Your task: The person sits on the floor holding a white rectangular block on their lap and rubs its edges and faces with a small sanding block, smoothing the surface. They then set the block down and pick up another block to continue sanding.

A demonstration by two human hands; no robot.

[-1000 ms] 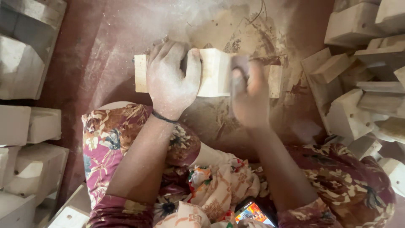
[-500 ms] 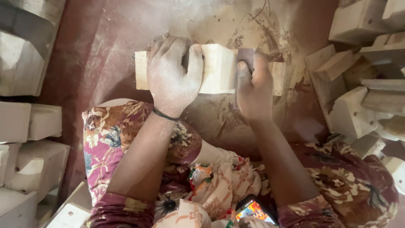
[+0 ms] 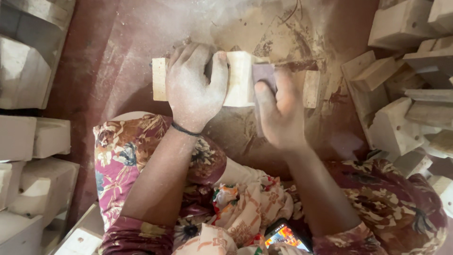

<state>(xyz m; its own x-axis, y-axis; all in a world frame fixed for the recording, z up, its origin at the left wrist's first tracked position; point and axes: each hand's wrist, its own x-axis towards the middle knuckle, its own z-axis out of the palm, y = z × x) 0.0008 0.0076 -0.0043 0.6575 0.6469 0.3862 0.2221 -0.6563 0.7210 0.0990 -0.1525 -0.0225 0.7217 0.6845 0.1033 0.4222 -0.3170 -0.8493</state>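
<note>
A dust-coated left hand (image 3: 196, 87) clamps over a pale, rectangular wooden block (image 3: 238, 78) lying crosswise on the reddish, sawdust-strewn floor (image 3: 118, 52) — fingers draped across the top, thumb hooked round the near edge. At three o'clock from it, the right hand (image 3: 281, 111) presses a small dark-brown sheet of sandpaper (image 3: 263, 75) flat against the block's top face, fingers together and extended. The block sits at twelve o'clock from the person's knees, which are draped in floral maroon cloth (image 3: 122, 156). Stacks of similar pale wooden pieces crowd nine o'clock (image 3: 28, 137) and three o'clock (image 3: 401, 108) — a lit phone screen (image 3: 285, 236) glows at six.
</note>
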